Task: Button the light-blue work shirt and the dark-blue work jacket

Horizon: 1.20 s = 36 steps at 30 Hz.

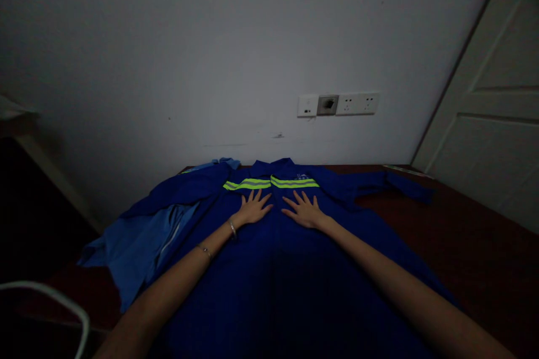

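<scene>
A dark blue work coverall or jacket (269, 269) lies spread front side up, its collar toward the wall. Across its chest runs a yellow-green reflective strip (295, 183). My left hand (252, 210) rests flat on the cloth just below the strip, fingers spread. On the other side of the front seam my right hand (304, 212) lies flat too, its fingers apart. Neither hand grips the cloth. One sleeve (391, 182) reaches out to the right; the left one lies over a lighter blue garment (130, 241). The lower part of the garment is lost in shadow.
The garments lie on a dark reddish surface (404, 230) against a pale wall (189, 56). Sockets (357, 104) sit on the wall, and a white panelled door (497, 118) stands at the right. A white curved cord or tube (63, 298) is at lower left.
</scene>
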Motion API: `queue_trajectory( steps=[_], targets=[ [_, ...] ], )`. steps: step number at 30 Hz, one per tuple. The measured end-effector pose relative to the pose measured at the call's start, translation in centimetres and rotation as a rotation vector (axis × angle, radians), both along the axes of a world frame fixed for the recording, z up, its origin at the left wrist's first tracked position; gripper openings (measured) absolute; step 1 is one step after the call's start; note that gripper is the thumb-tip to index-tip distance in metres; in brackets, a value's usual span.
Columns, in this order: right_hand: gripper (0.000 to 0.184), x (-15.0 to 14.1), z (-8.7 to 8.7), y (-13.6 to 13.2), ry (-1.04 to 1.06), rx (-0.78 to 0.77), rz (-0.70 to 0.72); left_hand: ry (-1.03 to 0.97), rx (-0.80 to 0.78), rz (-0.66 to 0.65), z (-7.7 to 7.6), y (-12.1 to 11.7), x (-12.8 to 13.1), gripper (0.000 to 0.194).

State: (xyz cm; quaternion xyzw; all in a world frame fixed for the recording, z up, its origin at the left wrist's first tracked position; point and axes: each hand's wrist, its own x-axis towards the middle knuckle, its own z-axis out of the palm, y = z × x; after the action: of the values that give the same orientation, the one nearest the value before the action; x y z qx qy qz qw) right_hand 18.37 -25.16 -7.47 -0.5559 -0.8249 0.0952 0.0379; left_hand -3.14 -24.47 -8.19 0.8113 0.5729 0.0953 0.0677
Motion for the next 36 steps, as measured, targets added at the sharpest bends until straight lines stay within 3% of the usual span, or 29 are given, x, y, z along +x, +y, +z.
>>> queue_trajectory(
  steps=[8, 21, 28, 36],
  targets=[
    [0.070, -0.4, -0.7, 5.4, 0.007, 0.026, 0.000, 0.125, 0.002, 0.001, 0.1, 5.4, -0.8, 0.060],
    [0.065, -1.1, -1.6, 12.8, -0.003, 0.077, 0.020, 0.149, 0.014, 0.063, -0.3, 11.7, -1.3, 0.057],
    [0.066, -1.4, -1.7, 14.4, -0.027, 0.093, 0.011, 0.155, 0.021, 0.067, -0.6, 13.4, -1.5, 0.058],
    [0.063, -1.5, -1.4, 14.2, -0.050, 0.124, 0.018, 0.134, 0.037, 0.076, -0.4, 13.2, -1.4, 0.055]
  ],
)
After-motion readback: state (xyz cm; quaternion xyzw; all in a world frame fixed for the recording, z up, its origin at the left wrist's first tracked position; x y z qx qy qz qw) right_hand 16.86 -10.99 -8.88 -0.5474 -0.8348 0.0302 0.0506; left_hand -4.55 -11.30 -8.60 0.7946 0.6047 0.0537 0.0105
